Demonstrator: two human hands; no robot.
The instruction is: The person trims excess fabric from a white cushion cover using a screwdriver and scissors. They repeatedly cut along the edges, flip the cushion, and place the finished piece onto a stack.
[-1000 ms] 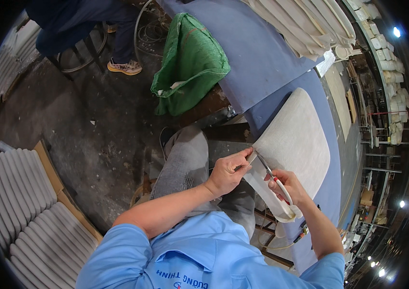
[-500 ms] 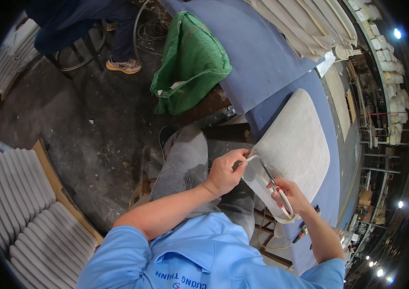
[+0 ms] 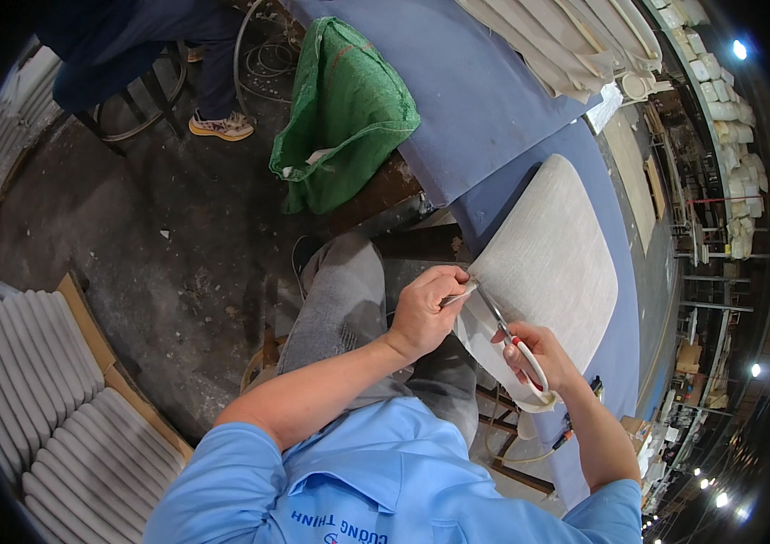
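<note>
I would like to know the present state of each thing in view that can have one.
Left hand: closed, pinching pale fabric edge
Right hand: closed around scissors
Light-grey panel: resting on blue surface
Scissors: blades toward panel corner, opening unclear
Fabric flap: hanging loose below panel
Green woven sack: open, pale scraps inside
Grey pads: packed side by side in two rows
Ceiling lights: lit

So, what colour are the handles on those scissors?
White with red parts: the scissor handles show in the head view, in the right hand.
</note>
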